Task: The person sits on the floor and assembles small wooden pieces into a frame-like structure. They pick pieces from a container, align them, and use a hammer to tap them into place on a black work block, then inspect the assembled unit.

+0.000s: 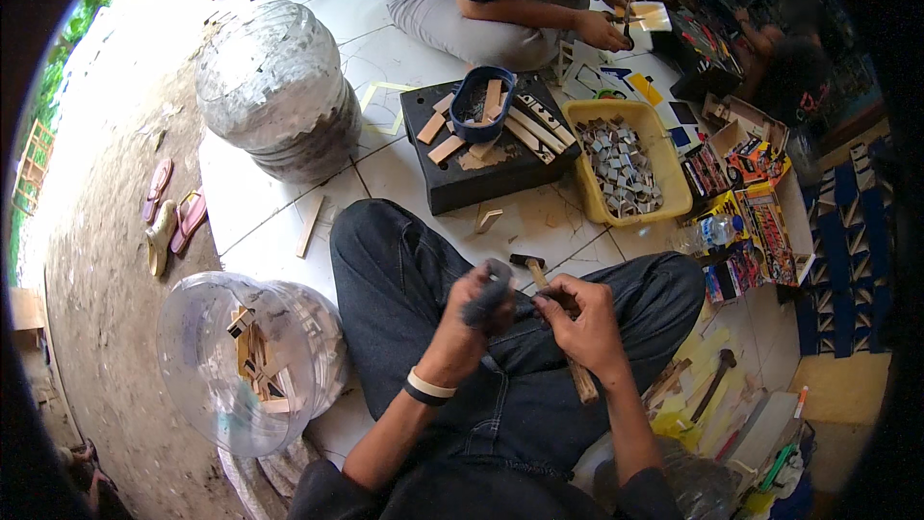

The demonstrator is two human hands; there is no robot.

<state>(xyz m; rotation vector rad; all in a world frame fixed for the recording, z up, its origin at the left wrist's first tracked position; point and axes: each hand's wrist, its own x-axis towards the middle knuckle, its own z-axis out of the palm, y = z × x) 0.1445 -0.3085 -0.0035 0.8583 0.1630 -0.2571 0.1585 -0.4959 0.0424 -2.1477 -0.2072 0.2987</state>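
Observation:
My left hand (460, 325) is closed around a dark grey, soft-looking piece (489, 295), blurred by motion; its kind cannot be made out. Close beside it, my right hand (587, 320) has its fingers curled at a hammer (581, 377), whose wooden handle runs beneath the palm. The hammer's dark head points away from me, over my lap. Something small and dark shows at the right fingertips, too small to name. In front of my knees stands a black block (462, 188) bearing wooden strips (529, 130) and a blue oval tub (472, 125) with wood pieces in it.
A yellow bin (584, 188) holds many small metal pieces. At my left, a clear plastic tub (188, 366) contains wooden pieces. Another hammer (714, 385) lies at my right. Beyond the block, a co-worker (481, 10) sits handling a light sheet. A large wrapped drum (274, 87) stands left.

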